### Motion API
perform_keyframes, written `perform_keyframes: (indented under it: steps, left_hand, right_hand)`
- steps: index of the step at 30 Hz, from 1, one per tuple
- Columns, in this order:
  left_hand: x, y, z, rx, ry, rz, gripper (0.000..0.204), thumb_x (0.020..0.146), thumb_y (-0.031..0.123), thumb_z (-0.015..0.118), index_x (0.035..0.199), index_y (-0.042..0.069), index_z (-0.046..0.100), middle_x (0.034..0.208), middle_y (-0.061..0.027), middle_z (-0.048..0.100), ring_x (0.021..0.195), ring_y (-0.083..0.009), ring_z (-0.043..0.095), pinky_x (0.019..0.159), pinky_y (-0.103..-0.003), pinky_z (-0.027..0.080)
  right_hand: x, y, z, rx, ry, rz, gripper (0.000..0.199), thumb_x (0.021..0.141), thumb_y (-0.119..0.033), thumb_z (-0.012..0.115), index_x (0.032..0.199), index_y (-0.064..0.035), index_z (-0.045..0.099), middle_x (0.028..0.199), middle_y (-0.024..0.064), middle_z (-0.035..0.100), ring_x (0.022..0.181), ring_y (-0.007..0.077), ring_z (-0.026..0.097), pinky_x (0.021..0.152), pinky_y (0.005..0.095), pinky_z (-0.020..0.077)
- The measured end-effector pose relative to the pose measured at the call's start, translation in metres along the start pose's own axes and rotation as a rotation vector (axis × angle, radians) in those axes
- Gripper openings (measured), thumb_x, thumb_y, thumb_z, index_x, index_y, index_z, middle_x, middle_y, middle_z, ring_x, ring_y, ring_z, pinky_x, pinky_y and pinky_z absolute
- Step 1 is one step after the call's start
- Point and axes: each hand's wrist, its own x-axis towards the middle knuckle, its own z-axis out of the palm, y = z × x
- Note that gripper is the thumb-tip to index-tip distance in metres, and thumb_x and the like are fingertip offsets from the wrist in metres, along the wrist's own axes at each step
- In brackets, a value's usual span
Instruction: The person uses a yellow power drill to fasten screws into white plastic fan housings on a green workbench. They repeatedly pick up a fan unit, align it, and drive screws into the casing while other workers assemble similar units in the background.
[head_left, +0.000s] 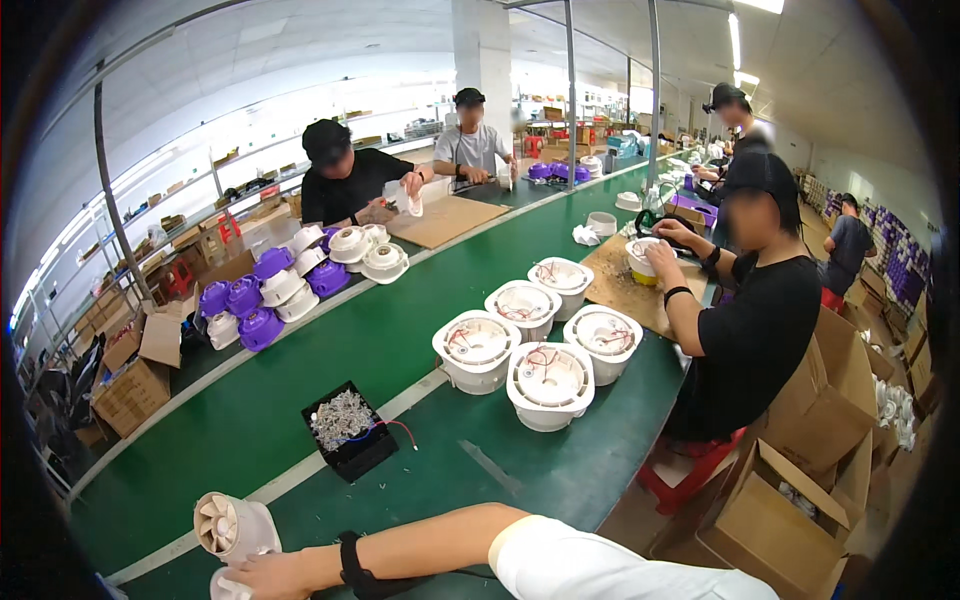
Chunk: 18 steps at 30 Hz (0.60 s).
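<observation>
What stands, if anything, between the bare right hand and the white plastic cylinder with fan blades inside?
Nothing visible does: the right hand is beside the white plastic cylinder, though contact is unclear. The square black box of small silvery pieces lies apart, up and right in the picture.

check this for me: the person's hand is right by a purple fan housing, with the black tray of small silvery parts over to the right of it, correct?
Not quite: the fan housing by the person's hand is white, not purple, as the head view shows. The black tray of small silvery parts is to its right.
</observation>
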Motion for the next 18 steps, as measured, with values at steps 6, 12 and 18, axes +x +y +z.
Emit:
perform_keyframes:
  steps: [6, 12, 18]
  left_hand:
    - [-0.018, 0.001, -0.009, 0.066, -0.165, 0.036, 0.062, 0.079, 0.049, 0.066, 0.122, 0.01, 0.045, 0.089, -0.0141, 0.06, 0.073, -0.024, 0.059, 0.058, -0.037, 0.05]
    - [-0.002, 0.003, 0.023, 0.012, 0.069, 0.117, 0.061, 0.077, 0.047, 0.069, 0.112, 0.004, 0.044, 0.074, -0.0114, 0.056, 0.058, -0.0197, 0.054, 0.048, -0.032, 0.046]
    - [0.028, 0.022, 0.048, 0.071, 0.338, 0.342, 0.061, 0.08, 0.048, 0.067, 0.105, 0.0, 0.038, 0.058, -0.0093, 0.051, 0.041, -0.0168, 0.048, 0.036, -0.029, 0.042]
  right_hand:
    - [-0.044, -0.054, -0.104, 0.111, 0.127, 0.198, 0.023, 0.067, -0.022, 0.071, 0.078, -0.0025, 0.066, 0.131, 0.0292, 0.038, 0.125, 0.0417, 0.036, 0.1, 0.0476, 0.0358]
    - [-0.166, -0.107, -0.183, -0.045, 0.101, 0.47, 0.025, 0.071, -0.012, 0.07, 0.087, 0.0012, 0.058, 0.135, 0.0296, 0.031, 0.129, 0.0448, 0.032, 0.096, 0.0448, 0.0432]
    - [-0.246, -0.133, -0.179, -0.141, 0.047, 0.655, 0.023, 0.072, -0.012, 0.071, 0.09, -0.0037, 0.059, 0.134, 0.0265, 0.033, 0.127, 0.0446, 0.034, 0.097, 0.0442, 0.0425]
